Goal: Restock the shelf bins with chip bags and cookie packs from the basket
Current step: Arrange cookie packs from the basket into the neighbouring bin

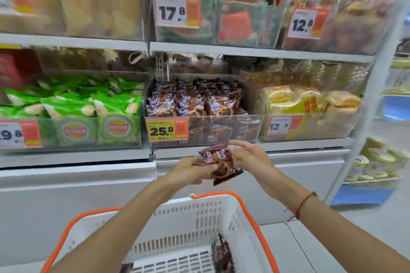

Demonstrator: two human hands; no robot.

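Price tags hang on the bin fronts: "17.8" [177, 10] and "12.8" [305, 24] on upper row, "25.8" [167, 129] and "12.8" [285, 125] on lower row. At far right stands another rack w/ yellow-green packs [375, 162], blurred, and a blue sign [363, 195] under it.

Landmark: the brown cookie pack [221, 165], held up between both hands.
Left hand [193, 170]: at the pack's left edge, fingers curled round it, thumb on its front.
Right hand [248, 157]: at the pack's upper right, pinching the top corner, fingers bent.
Left forearm: bare, reaching up to the pack from the lower left.
Right forearm: bare, reaching up from the lower right.
Right wrist: below and right of the pack, wearing a red string bracelet [302, 205].
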